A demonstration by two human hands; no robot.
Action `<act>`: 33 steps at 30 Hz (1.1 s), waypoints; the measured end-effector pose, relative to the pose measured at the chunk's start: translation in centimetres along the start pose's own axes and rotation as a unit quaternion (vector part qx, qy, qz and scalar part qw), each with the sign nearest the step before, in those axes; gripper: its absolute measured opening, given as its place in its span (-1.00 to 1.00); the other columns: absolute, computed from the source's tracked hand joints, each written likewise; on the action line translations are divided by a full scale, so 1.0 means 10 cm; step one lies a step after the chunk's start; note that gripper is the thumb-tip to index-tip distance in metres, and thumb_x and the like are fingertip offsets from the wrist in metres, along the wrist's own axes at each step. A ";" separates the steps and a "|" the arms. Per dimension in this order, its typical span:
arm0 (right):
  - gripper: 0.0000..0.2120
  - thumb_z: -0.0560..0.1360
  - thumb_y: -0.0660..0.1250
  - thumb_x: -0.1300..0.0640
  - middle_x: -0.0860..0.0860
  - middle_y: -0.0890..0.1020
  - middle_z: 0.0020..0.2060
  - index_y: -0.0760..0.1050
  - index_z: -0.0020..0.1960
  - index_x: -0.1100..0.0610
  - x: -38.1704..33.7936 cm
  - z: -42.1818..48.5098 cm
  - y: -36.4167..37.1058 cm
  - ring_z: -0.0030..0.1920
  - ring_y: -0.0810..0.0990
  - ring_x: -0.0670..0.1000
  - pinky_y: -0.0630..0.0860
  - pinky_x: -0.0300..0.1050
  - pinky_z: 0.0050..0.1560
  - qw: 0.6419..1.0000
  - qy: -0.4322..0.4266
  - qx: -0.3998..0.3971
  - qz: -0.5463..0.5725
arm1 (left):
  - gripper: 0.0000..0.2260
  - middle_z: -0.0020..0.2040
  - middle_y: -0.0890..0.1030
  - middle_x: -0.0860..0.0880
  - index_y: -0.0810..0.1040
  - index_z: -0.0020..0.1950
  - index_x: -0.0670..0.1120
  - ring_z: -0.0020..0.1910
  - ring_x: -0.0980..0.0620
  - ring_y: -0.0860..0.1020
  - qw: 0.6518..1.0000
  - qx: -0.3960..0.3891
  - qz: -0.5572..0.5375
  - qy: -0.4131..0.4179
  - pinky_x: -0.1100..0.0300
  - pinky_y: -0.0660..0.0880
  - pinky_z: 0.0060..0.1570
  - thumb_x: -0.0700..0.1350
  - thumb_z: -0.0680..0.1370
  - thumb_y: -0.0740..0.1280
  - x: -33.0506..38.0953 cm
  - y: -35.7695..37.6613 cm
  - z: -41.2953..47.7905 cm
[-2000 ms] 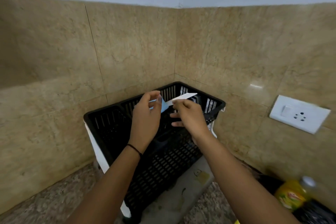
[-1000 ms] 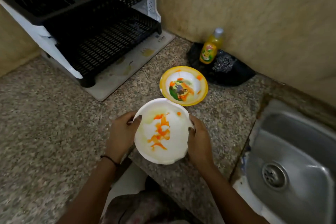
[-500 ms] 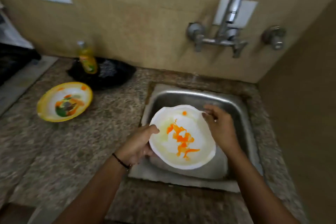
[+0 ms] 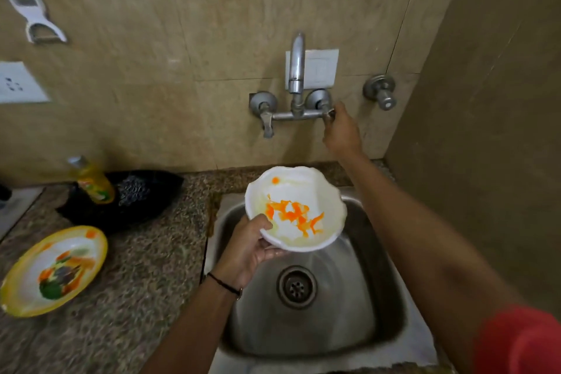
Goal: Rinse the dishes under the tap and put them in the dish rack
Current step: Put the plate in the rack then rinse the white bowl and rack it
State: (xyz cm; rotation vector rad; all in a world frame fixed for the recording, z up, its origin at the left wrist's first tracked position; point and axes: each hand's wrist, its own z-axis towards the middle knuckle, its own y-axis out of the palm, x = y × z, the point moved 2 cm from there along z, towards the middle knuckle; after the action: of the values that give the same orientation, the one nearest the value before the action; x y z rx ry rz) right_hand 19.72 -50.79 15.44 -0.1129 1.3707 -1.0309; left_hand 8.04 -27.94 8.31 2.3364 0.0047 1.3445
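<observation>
A white plate [image 4: 300,191] smeared with orange sauce hangs tilted over the steel sink [image 4: 382,307]. My left hand [image 4: 252,247] grips its near-left rim, thumb on top and fingers underneath. My right hand [image 4: 341,129] reaches up to the wall tap [image 4: 296,70] and grips its right handle; the handle is mostly hidden by the fingers. No water runs from the spout. A second dirty plate [image 4: 27,282], yellow-rimmed with green and orange smears, lies on the granite counter [image 4: 145,288] at the left. The dish rack is out of view.
A yellow dish-soap bottle [image 4: 91,181] stands in a black tray [image 4: 158,191] with a steel scrubber [image 4: 133,190] behind the yellow plate. A white peeler [image 4: 33,15] hangs on the tiled wall above a socket [image 4: 16,82]. Another valve [image 4: 381,91] sits right of the tap.
My right hand left the white plate's rim and rose to the tap's right handle. My left hand alone now holds the plate, lifted higher over the sink.
</observation>
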 end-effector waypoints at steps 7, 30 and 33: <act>-0.68 0.61 0.18 0.05 0.19 0.60 -0.01 0.29 0.24 0.25 0.15 0.07 -0.03 -0.10 0.66 0.12 0.63 0.06 -0.17 0.908 0.238 -0.040 0.343 | -0.62 0.13 0.67 -0.07 0.51 0.29 0.00 0.09 -0.09 0.65 1.000 0.018 0.007 -0.009 -0.11 0.61 -0.02 0.17 0.59 0.18 -0.07 0.07 0.29; -0.57 0.66 -0.04 0.01 -0.02 0.14 0.52 0.15 0.51 0.07 0.40 -1.56 0.38 0.52 0.02 -0.09 -0.08 -0.18 0.50 0.841 -0.144 -0.494 -0.167 | -0.44 0.19 0.64 -0.07 0.50 0.31 0.05 0.15 -0.09 0.62 0.998 0.015 0.004 -0.053 -0.18 0.56 0.10 0.34 0.54 0.01 -0.15 -0.16 0.87; -0.51 0.65 -0.01 -0.04 0.06 0.12 0.53 0.13 0.51 0.14 0.56 -1.30 0.31 0.53 0.03 0.00 -0.10 -0.13 0.47 0.836 -0.177 -0.401 -0.331 | -0.39 0.23 0.62 -0.07 0.48 0.34 0.06 0.18 -0.12 0.59 0.998 0.025 -0.009 -0.057 -0.29 0.52 0.10 0.38 0.45 0.09 -0.16 -0.16 0.80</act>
State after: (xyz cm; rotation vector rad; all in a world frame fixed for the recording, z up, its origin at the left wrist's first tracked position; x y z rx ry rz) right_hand 9.69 -46.39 5.92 -1.4233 1.3520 -0.8413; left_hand 14.18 -29.79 2.98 2.4456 0.0259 1.2144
